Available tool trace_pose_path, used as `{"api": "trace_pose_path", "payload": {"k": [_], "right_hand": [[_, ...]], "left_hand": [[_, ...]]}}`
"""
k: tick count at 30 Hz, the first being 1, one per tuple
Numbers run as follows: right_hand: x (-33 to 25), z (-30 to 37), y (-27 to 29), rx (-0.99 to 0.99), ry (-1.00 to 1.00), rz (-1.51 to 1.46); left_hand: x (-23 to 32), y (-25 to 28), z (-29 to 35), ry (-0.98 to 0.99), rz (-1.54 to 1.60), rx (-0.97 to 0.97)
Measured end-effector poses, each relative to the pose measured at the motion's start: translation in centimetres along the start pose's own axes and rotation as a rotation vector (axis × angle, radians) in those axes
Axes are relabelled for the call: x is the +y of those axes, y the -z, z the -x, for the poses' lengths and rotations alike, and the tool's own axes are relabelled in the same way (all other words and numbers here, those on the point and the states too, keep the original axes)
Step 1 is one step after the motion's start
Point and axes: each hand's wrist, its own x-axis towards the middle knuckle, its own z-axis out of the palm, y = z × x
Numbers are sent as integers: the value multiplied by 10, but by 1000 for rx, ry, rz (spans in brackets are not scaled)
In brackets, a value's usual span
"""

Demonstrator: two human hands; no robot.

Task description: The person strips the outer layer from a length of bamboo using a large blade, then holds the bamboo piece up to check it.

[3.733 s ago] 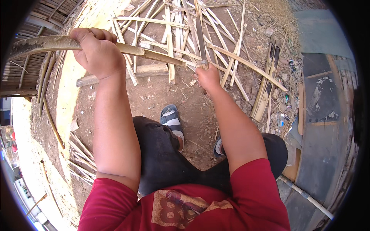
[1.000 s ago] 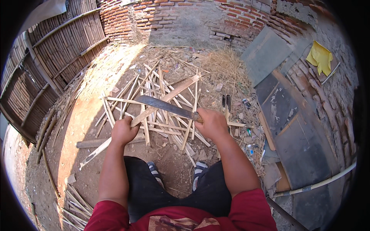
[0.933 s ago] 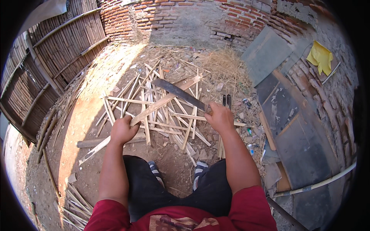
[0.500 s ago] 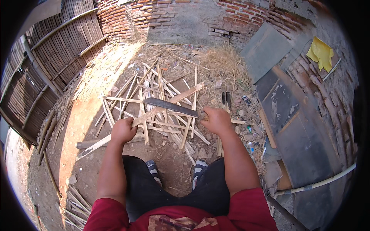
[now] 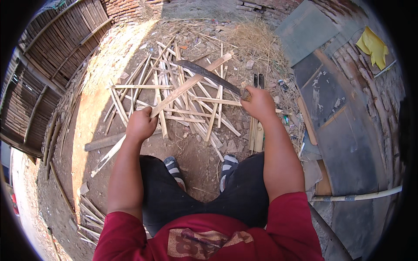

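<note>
My left hand [image 5: 142,123] is closed round a long, pale wooden strip [image 5: 180,89], which slants from near my left foot up to the far right. In my right hand [image 5: 257,102] is the handle of a machete [image 5: 213,77], its dark blade pointing up and to the left. The blade crosses the strip toward its far end; whether the two touch I cannot tell. Beneath them a loose pile of split wooden strips [image 5: 187,114] lies crisscrossed on the dirt.
A thick grey wooden piece [image 5: 104,142] lies by my left forearm. More sticks [image 5: 90,219] are heaped at the lower left. Dark boards [image 5: 344,148] lean at the right, below a yellow cloth [image 5: 372,48]. A bamboo wall [image 5: 65,41] stands at the left, dry grass [image 5: 254,41] at the back.
My right hand has risen and moved right with the machete, whose blade now tilts more steeply. The left hand still grips the strip. The whole view has tipped lower.
</note>
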Motion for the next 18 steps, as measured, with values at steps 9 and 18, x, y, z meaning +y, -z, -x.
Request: {"api": "trace_pose_path", "payload": {"k": [9, 18], "right_hand": [[-14, -10, -19, -6, 56, -76], [-40, -4, -33, -10, 201, -61]], "left_hand": [[-5, -1, -2, 12, -37, -25], [-3, -3, -4, 38, -49, -85]]}}
